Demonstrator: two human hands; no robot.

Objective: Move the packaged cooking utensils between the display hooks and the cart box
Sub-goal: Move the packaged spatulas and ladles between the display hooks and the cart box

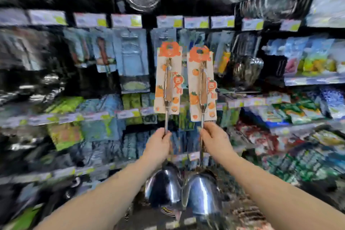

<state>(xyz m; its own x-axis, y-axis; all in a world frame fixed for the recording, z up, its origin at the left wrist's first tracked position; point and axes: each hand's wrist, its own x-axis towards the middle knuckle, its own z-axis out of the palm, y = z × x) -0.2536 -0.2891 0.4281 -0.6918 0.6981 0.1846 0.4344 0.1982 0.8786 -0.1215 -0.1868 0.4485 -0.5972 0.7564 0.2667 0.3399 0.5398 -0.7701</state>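
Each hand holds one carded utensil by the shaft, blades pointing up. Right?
Not quite. In the head view the left hand grips the left utensil and the right hand grips the right utensil by the shaft, but the blades point down. The cards are at the top.

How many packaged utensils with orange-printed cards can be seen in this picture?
2. The left utensil is gripped by the left hand, the right utensil by the right hand, side by side. Blur may hide others.
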